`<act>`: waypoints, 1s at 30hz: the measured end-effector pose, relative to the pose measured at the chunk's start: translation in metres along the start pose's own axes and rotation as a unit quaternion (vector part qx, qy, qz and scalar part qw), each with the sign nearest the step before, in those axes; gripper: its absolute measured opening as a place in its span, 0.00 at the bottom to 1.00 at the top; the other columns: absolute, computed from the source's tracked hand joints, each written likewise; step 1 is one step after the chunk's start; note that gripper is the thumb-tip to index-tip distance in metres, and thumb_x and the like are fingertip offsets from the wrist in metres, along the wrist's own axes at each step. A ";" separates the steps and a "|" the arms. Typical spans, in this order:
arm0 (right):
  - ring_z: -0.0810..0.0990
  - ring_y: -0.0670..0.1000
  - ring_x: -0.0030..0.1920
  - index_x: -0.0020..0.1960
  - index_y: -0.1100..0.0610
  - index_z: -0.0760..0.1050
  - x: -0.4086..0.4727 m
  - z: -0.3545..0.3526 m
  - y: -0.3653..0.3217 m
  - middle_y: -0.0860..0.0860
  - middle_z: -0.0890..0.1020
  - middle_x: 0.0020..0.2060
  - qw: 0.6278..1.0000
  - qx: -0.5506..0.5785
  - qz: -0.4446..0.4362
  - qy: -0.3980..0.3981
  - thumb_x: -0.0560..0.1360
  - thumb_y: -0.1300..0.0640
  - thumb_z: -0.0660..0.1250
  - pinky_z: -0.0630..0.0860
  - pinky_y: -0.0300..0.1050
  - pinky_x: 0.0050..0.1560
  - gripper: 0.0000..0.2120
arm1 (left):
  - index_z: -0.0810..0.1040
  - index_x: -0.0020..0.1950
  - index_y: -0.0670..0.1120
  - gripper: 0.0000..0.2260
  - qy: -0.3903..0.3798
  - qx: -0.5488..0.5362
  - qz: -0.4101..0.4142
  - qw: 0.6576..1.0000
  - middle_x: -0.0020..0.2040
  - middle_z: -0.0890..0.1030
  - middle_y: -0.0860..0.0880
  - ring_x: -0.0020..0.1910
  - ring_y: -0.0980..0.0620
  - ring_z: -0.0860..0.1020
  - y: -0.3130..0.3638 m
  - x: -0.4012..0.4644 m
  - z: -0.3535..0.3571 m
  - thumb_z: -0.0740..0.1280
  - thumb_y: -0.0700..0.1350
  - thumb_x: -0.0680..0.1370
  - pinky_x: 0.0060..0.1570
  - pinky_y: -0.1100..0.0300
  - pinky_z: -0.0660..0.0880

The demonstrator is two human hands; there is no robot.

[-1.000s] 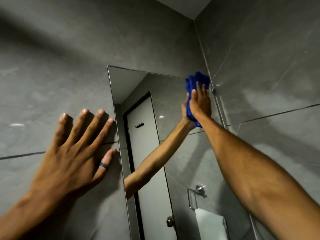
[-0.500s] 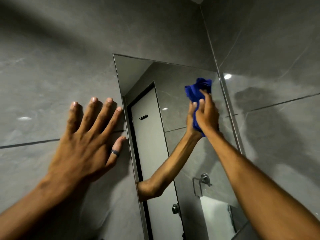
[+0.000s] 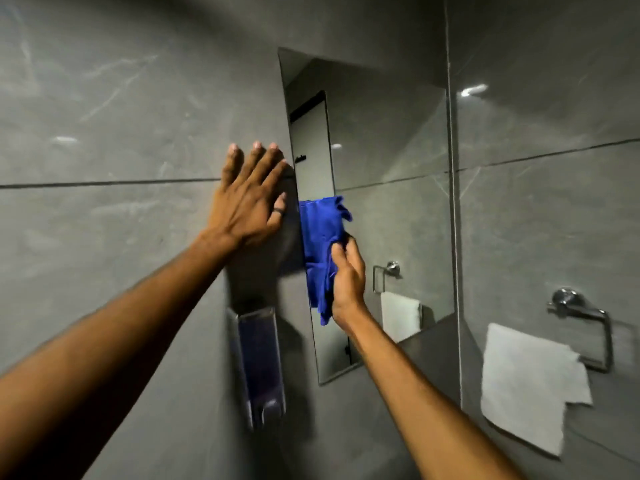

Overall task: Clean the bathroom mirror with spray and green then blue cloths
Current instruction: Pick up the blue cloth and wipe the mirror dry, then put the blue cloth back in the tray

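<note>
A tall frameless mirror hangs on the grey tiled wall, close to the right corner. My right hand grips a blue cloth and presses it against the mirror's left edge at mid height. The cloth hangs crumpled below my fingers. My left hand lies flat on the wall tile just left of the mirror, fingers spread, a dark ring on the thumb. No spray bottle or green cloth is in sight.
A clear wall-mounted soap dispenser hangs below my left hand. On the right wall a chrome towel ring holds a white towel. The mirror reflects a door and the same towel.
My right hand has swept the blue cloth from the mirror's upper right down to its left edge at mid height. The view has dropped, and my left hand now sits nearer the mirror's edge.
</note>
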State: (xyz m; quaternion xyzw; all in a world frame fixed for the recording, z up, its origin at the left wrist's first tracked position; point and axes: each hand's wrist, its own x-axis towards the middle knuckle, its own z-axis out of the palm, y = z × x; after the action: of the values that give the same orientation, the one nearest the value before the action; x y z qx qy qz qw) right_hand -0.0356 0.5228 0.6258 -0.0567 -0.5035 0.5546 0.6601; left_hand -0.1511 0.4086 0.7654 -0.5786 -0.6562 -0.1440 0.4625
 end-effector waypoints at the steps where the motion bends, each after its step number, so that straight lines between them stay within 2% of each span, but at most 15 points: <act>1: 0.79 0.54 0.52 0.55 0.50 0.76 -0.015 -0.005 -0.006 0.53 0.82 0.50 0.992 0.091 0.082 0.016 0.82 0.58 0.57 0.74 0.49 0.56 0.10 | 0.59 0.83 0.46 0.32 -0.014 -0.055 -0.003 0.998 0.85 0.57 0.44 0.85 0.43 0.50 0.003 -0.006 -0.003 0.51 0.56 0.80 0.83 0.43 0.40; 3: 0.81 0.52 0.42 0.48 0.52 0.77 -0.047 -0.018 -0.015 0.51 0.82 0.39 0.955 0.206 0.210 0.031 0.84 0.55 0.50 0.77 0.43 0.45 0.18 | 0.59 0.82 0.44 0.31 -0.023 -0.217 -0.039 0.975 0.85 0.56 0.42 0.85 0.42 0.49 0.011 -0.028 -0.015 0.53 0.54 0.80 0.84 0.45 0.42; 5: 0.83 0.50 0.34 0.39 0.53 0.83 -0.081 -0.033 -0.018 0.49 0.83 0.31 0.926 0.273 0.255 0.051 0.85 0.55 0.44 0.79 0.38 0.37 0.31 | 0.63 0.81 0.43 0.28 -0.008 -0.342 -0.090 0.935 0.84 0.59 0.42 0.85 0.43 0.51 0.025 -0.067 -0.027 0.57 0.51 0.82 0.83 0.47 0.49; 8: 0.86 0.51 0.36 0.42 0.54 0.84 -0.144 -0.047 -0.017 0.50 0.86 0.35 0.911 0.302 0.271 0.069 0.85 0.51 0.46 0.82 0.41 0.41 0.29 | 0.70 0.77 0.43 0.23 0.015 -0.444 -0.129 0.887 0.79 0.69 0.44 0.82 0.45 0.62 0.066 -0.154 -0.026 0.62 0.46 0.81 0.81 0.49 0.60; 10: 0.86 0.54 0.42 0.50 0.55 0.82 -0.199 -0.058 -0.010 0.53 0.86 0.41 0.909 0.291 0.289 0.071 0.81 0.43 0.51 0.83 0.44 0.46 0.25 | 0.70 0.76 0.44 0.23 -0.015 -0.530 -0.186 0.827 0.76 0.72 0.48 0.78 0.50 0.69 0.103 -0.235 -0.018 0.64 0.45 0.81 0.77 0.53 0.68; 11: 0.85 0.56 0.46 0.54 0.57 0.81 -0.228 -0.063 -0.007 0.55 0.86 0.46 0.901 0.303 0.303 0.068 0.78 0.39 0.54 0.82 0.47 0.50 0.26 | 0.68 0.78 0.46 0.25 -0.059 -0.572 -0.232 0.784 0.76 0.71 0.52 0.76 0.55 0.71 0.120 -0.276 -0.016 0.66 0.46 0.81 0.74 0.58 0.70; 13: 0.84 0.58 0.52 0.59 0.58 0.80 -0.293 -0.072 0.002 0.57 0.85 0.52 0.891 0.291 0.340 0.074 0.74 0.35 0.57 0.81 0.51 0.56 0.31 | 0.65 0.79 0.48 0.27 -0.171 -0.655 -0.334 0.655 0.73 0.73 0.57 0.68 0.66 0.76 0.150 -0.356 -0.011 0.69 0.45 0.81 0.63 0.72 0.75; 16: 0.83 0.58 0.54 0.61 0.60 0.79 -0.402 -0.080 0.037 0.58 0.85 0.54 0.865 0.263 0.415 0.102 0.77 0.43 0.61 0.79 0.52 0.59 0.24 | 0.75 0.71 0.45 0.18 -0.291 -0.730 -0.459 0.413 0.65 0.83 0.49 0.57 0.58 0.85 0.179 -0.471 0.004 0.68 0.40 0.81 0.57 0.63 0.82; 18: 0.80 0.64 0.57 0.61 0.65 0.77 -0.447 -0.092 0.060 0.64 0.81 0.57 0.878 0.123 0.437 0.151 0.72 0.53 0.68 0.75 0.57 0.63 0.22 | 0.77 0.69 0.41 0.17 -0.308 -0.729 -0.511 0.335 0.59 0.85 0.44 0.52 0.51 0.86 0.189 -0.522 0.015 0.66 0.34 0.81 0.57 0.59 0.84; 19: 0.80 0.65 0.56 0.60 0.66 0.77 -0.472 -0.096 0.071 0.66 0.81 0.56 0.873 0.064 0.464 0.135 0.70 0.57 0.70 0.74 0.60 0.63 0.21 | 0.76 0.69 0.39 0.17 -0.324 -0.707 -0.544 0.315 0.57 0.85 0.43 0.49 0.50 0.86 0.193 -0.555 0.020 0.66 0.32 0.80 0.54 0.58 0.84; 21: 0.79 0.64 0.56 0.63 0.66 0.75 -0.501 -0.115 0.093 0.65 0.80 0.57 0.836 -0.009 0.547 0.043 0.73 0.63 0.69 0.72 0.65 0.67 0.19 | 0.75 0.69 0.37 0.18 -0.359 -0.654 -0.581 0.326 0.55 0.84 0.40 0.46 0.50 0.84 0.200 -0.606 0.028 0.65 0.30 0.79 0.47 0.61 0.84; 24: 0.78 0.60 0.61 0.66 0.66 0.72 -0.551 -0.151 0.129 0.64 0.78 0.63 0.780 -0.149 0.608 -0.031 0.73 0.70 0.67 0.73 0.60 0.68 0.22 | 0.73 0.70 0.35 0.20 -0.383 -0.582 -0.638 0.328 0.54 0.82 0.43 0.44 0.53 0.83 0.216 -0.683 0.033 0.64 0.27 0.78 0.44 0.64 0.82; 26: 0.79 0.54 0.58 0.63 0.64 0.74 -0.598 -0.167 0.148 0.62 0.80 0.61 0.746 -0.222 0.622 -0.077 0.74 0.73 0.64 0.76 0.52 0.62 0.18 | 0.72 0.73 0.35 0.23 -0.393 -0.542 -0.678 0.305 0.55 0.81 0.41 0.49 0.47 0.81 0.233 -0.732 0.032 0.61 0.25 0.78 0.47 0.59 0.79; 28: 0.80 0.48 0.49 0.55 0.60 0.77 -0.646 -0.179 0.172 0.56 0.81 0.50 0.714 -0.267 0.638 -0.107 0.73 0.72 0.65 0.76 0.43 0.51 0.14 | 0.72 0.73 0.38 0.25 -0.394 -0.504 -0.719 0.272 0.57 0.80 0.39 0.51 0.44 0.78 0.253 -0.781 0.035 0.60 0.24 0.77 0.45 0.56 0.77; 30: 0.78 0.51 0.46 0.55 0.63 0.78 -0.684 -0.185 0.195 0.56 0.80 0.45 0.674 -0.305 0.667 -0.091 0.72 0.71 0.64 0.74 0.43 0.45 0.13 | 0.73 0.71 0.42 0.24 -0.380 -0.480 -0.751 0.248 0.60 0.80 0.39 0.54 0.44 0.78 0.271 -0.820 0.038 0.59 0.24 0.78 0.49 0.52 0.78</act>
State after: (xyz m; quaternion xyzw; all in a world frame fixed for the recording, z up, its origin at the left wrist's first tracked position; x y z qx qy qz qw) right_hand 0.0511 0.1466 0.0004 -0.5248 -0.5303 0.6657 0.0120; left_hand -0.0061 0.0006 0.0169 0.0724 -0.7038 -0.4782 -0.5203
